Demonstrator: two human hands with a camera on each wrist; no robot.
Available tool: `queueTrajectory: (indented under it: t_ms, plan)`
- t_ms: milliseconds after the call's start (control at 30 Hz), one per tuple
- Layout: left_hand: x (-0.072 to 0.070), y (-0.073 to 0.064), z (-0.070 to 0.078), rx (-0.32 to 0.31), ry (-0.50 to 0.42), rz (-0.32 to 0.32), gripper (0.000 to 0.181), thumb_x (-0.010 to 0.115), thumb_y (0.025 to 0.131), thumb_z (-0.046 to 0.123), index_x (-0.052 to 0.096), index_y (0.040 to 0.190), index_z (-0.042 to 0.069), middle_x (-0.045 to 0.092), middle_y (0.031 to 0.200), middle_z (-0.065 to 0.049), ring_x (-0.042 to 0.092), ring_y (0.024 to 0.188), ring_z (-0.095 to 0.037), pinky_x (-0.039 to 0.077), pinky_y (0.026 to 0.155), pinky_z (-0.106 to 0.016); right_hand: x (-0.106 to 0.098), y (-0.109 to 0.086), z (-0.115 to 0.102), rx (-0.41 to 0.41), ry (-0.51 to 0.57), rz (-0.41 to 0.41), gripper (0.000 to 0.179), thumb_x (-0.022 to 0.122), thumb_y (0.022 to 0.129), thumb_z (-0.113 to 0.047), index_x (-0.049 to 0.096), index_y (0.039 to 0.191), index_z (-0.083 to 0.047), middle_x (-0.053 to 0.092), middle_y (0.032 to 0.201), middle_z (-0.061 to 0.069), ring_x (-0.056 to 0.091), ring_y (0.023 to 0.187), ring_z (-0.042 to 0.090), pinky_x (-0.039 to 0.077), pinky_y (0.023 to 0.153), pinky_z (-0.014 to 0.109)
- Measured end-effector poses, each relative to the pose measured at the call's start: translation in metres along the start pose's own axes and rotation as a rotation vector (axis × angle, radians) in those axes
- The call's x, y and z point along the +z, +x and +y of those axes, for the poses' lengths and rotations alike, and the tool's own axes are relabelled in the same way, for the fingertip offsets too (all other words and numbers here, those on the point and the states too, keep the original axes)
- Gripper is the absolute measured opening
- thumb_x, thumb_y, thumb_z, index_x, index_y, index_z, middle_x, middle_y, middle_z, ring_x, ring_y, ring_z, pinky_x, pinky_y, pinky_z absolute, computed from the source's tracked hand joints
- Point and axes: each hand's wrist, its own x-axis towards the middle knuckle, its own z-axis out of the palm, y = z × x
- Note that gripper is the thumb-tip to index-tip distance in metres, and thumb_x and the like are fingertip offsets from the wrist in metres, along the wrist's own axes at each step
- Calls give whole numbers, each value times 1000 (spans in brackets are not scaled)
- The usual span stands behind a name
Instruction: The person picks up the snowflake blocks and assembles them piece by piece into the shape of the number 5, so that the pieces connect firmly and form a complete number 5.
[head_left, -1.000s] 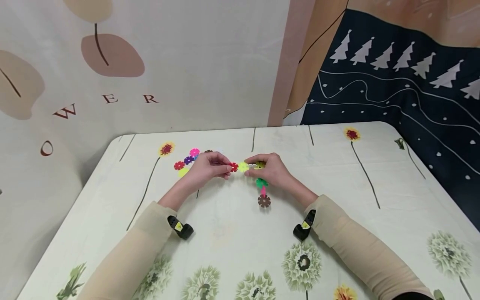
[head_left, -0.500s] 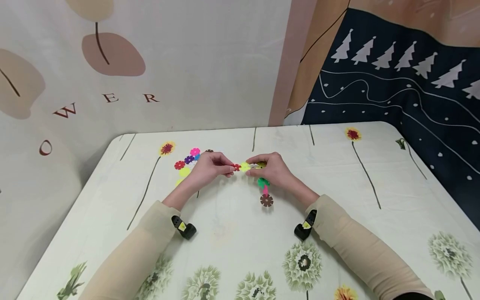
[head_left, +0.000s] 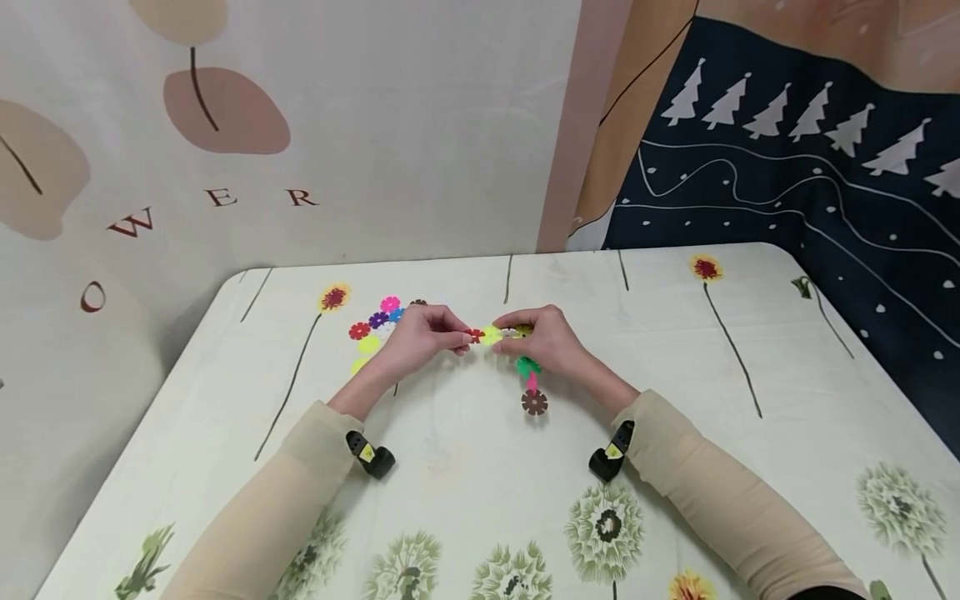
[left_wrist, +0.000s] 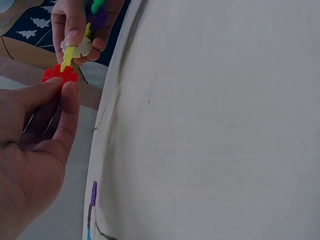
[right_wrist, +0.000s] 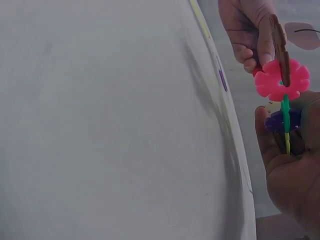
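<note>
My left hand (head_left: 422,337) pinches a red flower-shaped snap disc (left_wrist: 59,75) between thumb and fingertips. Its rim meets the edge of a yellow disc (left_wrist: 67,59), which stands crosswise to it; how deep the slots sit in each other I cannot tell. From the right, my right hand (head_left: 553,343) grips a chain of joined discs near that yellow one. The chain includes a white disc (left_wrist: 83,47) and a purple disc (right_wrist: 282,121), partly covered by the fingers. Below the hand hang a green disc (head_left: 528,367), a pink disc (right_wrist: 282,81) and a brown disc (head_left: 535,402).
Several loose discs lie behind and left of my left hand, among them a red one (head_left: 359,331), a pink one (head_left: 390,304) and a yellow one (head_left: 368,343). A flower-printed cloth (head_left: 450,467) covers the table, whose far edge meets a curtained wall (head_left: 420,167).
Left hand and red disc have shifted slightly right, against the yellow disc. The hanging end of the chain has swung a little to the right; my right hand has barely moved.
</note>
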Motion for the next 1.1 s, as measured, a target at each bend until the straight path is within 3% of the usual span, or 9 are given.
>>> queueTrajectory:
  t_ms: [700,1100]
  plan:
    - [-2,-2,-2,-5,55,-12,10,76,91,-1,75,101,-3,73,94,-14,73,79,-27,61,77,-33,-3,-1,3,-54,-25,-17,34,87,84,-14,77,115,-5,75,113,7,62,116,25,47,103,41]
    - [5,-4,-2,13,45,12,6,75,91,-3,75,96,-4,74,88,-14,73,75,-27,62,75,-33,2,-1,1,-95,88,-26,22,81,89,-9,78,110,-1,75,106,7,69,100,21,58,81,30]
